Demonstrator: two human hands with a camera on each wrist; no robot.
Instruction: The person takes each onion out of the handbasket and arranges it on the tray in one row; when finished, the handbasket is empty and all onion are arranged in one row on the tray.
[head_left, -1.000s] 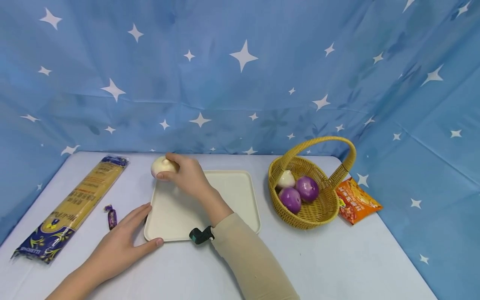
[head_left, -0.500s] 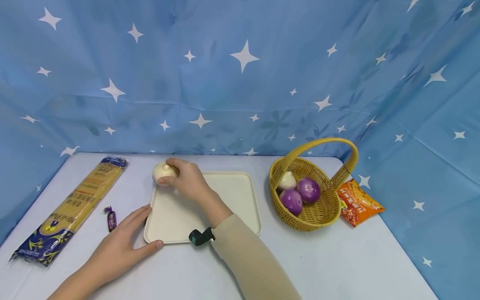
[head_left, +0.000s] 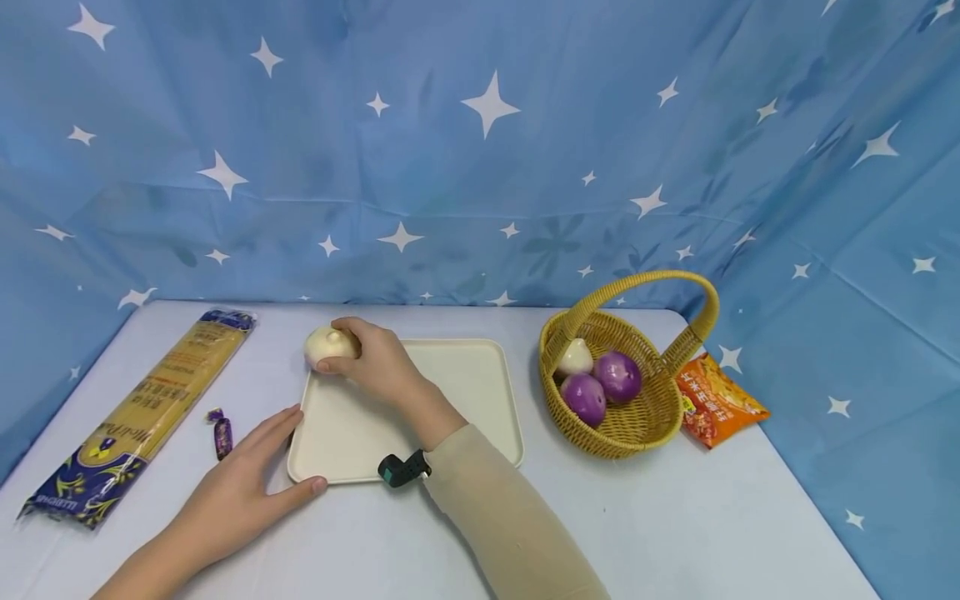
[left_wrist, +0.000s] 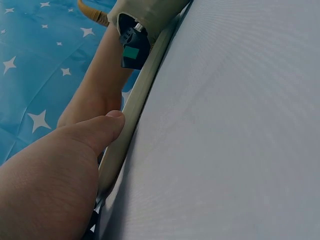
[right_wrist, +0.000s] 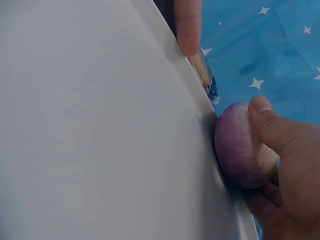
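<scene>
In the head view my right hand [head_left: 381,362] holds a white-and-purple turnip [head_left: 324,346] at the far left corner of a cream rectangular tray [head_left: 450,400]. Thumb and fingers pinch it from the right, its pale pointed end facing up. The right wrist view shows the purple side of the turnip [right_wrist: 235,147] against the tray's rim, the thumb on its pale part. My left hand [head_left: 236,500] lies at the tray's near left corner, fingers extended. Its fingertips touch the left rim and its thumb [left_wrist: 102,127] rests by the front rim.
A yellow wicker basket [head_left: 551,400] with a tall handle holds several turnips, right of the tray. Behind it lies an orange snack bag [head_left: 723,404]. Left are a spaghetti pack [head_left: 150,408] and a purple wrapped candy [head_left: 222,435]. A blue star-patterned curtain [head_left: 420,167] backs the table.
My right hand has come slightly down and nearer with the turnip, toward the tray's far left corner. The left hand keeps its place on the tray.
</scene>
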